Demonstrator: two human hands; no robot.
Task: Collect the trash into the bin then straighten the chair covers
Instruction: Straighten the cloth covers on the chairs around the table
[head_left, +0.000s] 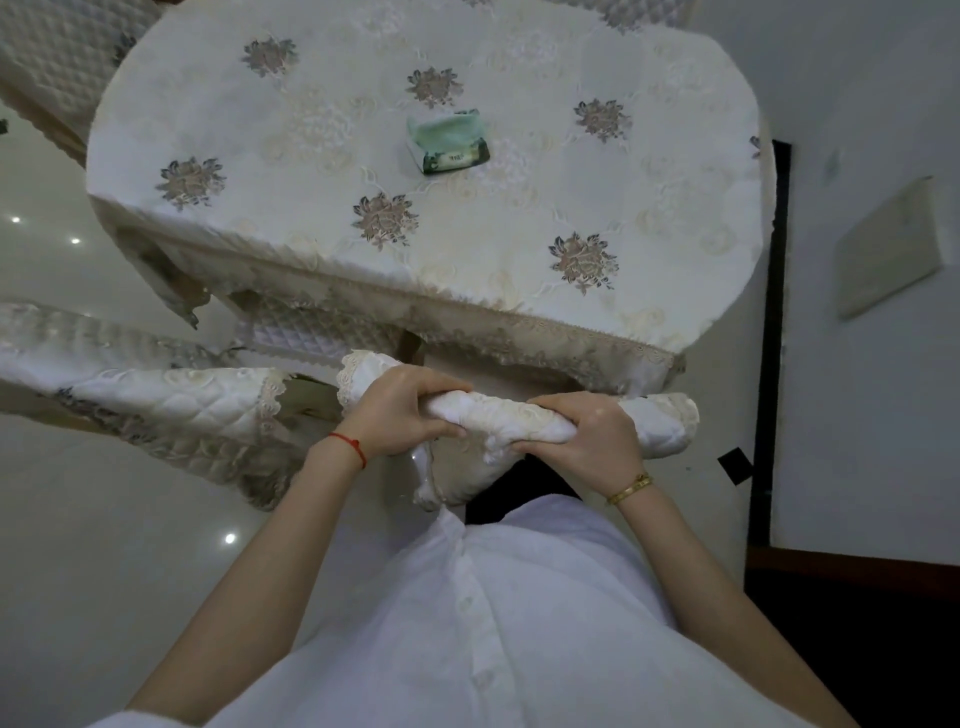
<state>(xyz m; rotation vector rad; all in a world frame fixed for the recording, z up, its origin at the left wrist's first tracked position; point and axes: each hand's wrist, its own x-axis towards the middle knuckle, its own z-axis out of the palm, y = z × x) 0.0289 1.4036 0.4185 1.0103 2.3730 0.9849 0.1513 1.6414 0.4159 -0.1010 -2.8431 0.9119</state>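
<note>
Both bare forearms reach forward from the near edge, converging. Left hand (402, 410) and right hand (587, 441) sit side by side, knuckles up, fingers curled closed around the chair cover (498, 415). Thumbs apparently tucked beneath; not clearly visible.

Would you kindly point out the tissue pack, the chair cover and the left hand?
tissue pack (448, 141), head view, green top.
chair cover (511, 415), head view, bunched middle.
left hand (402, 410), head view, back.

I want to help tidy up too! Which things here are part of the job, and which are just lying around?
Part of the job: chair cover, gripped by left hand and right hand; neighbouring chair cover.

Just lying about: tissue pack, tablecloth.
</note>
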